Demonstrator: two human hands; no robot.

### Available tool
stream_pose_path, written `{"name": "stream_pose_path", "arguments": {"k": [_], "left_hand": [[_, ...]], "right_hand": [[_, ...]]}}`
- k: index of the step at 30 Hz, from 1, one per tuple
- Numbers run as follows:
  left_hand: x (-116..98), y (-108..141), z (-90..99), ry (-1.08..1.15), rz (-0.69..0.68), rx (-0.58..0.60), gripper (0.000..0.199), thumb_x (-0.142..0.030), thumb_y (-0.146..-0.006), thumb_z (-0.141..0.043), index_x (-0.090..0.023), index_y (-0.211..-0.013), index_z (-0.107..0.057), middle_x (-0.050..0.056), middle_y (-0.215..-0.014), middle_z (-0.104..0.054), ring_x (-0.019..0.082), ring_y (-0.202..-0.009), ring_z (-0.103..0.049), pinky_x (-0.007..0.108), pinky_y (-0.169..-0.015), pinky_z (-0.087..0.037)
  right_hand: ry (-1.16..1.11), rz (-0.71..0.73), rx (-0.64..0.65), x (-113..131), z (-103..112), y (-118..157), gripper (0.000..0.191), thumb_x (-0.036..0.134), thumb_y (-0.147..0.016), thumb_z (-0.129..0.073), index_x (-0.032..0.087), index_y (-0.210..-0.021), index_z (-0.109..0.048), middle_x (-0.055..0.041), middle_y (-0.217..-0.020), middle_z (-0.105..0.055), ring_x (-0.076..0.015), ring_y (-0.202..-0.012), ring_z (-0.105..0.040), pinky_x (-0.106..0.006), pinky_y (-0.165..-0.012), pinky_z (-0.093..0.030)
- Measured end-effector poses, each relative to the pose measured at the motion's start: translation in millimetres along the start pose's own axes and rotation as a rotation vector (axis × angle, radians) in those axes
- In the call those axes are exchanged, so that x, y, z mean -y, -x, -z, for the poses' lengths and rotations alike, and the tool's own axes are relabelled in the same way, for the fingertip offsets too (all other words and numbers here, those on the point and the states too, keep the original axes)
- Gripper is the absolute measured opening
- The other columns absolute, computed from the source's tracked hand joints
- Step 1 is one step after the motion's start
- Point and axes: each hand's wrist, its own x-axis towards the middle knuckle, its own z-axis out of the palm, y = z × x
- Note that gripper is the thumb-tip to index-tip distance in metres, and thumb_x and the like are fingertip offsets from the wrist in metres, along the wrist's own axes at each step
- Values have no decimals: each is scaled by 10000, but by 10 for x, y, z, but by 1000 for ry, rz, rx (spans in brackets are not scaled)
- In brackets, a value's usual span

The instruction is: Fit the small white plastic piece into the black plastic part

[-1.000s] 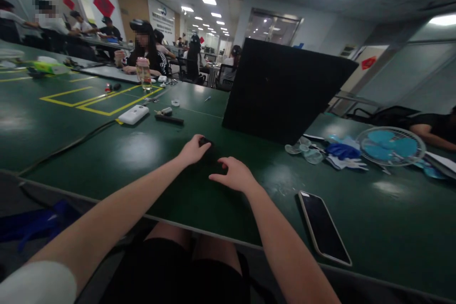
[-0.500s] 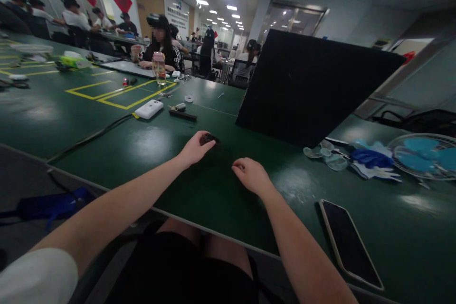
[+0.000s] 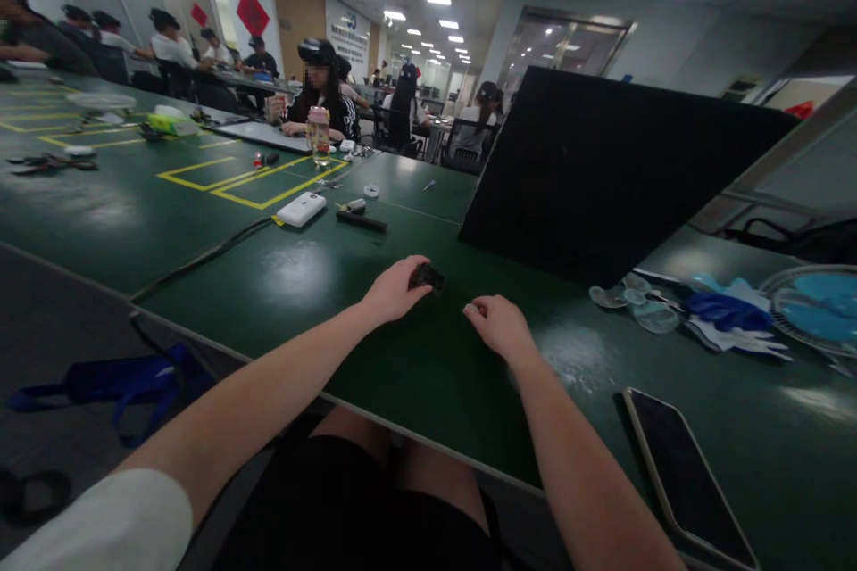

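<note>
Near the middle of the green table (image 3: 415, 366), my left hand (image 3: 396, 287) grips a small black object (image 3: 428, 277) between thumb and fingers. Its exact kind is too dark to tell. To the right of it, a short gap away, my right hand (image 3: 499, 323) is closed with thumb and fingertips pressed together. Something small and pale shows at those fingertips, too small to name. Beyond my left hand lie a dark bar (image 3: 361, 220) and a white box-like device (image 3: 302, 209) with a cable.
A large black panel (image 3: 603, 169) stands tilted behind my right hand. At the right are a phone (image 3: 686, 473), blue and white gloves (image 3: 733, 312), loose clear fan blades (image 3: 639, 302) and a fan (image 3: 817, 308). A person (image 3: 321, 98) sits across the table by a bottle (image 3: 320, 138).
The view has shifted, so the table things appear further right. My left hand has come nearer to my right hand, and the black object shows more.
</note>
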Motion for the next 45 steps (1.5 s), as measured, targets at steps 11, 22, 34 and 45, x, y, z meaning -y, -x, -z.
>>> {"name": "stream_pose_path", "arguments": {"k": [11,22,34,45], "left_hand": [[-109,66,-32,10,-59,310,524,-392,-787,-719,-245,-1268,-573,27,-1022,-738,209,-916,-702,357,-852,-541],[-157,60,10,41,-66,349,547,-435,-779,-713,-226,-1269,-588,48,-1058,-744,217,-945,-710,361,-876,-539],[-200,81,41,-68,-62,325,516,-419,-799,-697,-251,-1273,-582,34,-1058,-735,211,-935,-704,345,-847,-538],[-241,78,35,-177,-144,300,477,-448,-830,-661,-252,-1257,-579,25,-973,-735,226,-895,-699,393,-923,-486]], "right_hand": [[-180,359,-189,296,122,224,281,408,-893,-627,236,-1099,-708,-44,-931,-663,-179,-773,-605,-326,-695,-481],[-138,367,-112,391,73,245,313,386,-865,-642,236,-1139,-665,-44,-935,-634,-194,-771,-591,-344,-681,-477],[-405,122,-134,132,-17,149,336,225,-814,-620,223,-1150,-614,-76,-1112,-658,-223,-955,-656,-385,-816,-551],[-391,266,-109,249,40,214,326,295,-873,-624,247,-1189,-689,-87,-1308,-579,-228,-1070,-620,-384,-855,-554]]}}
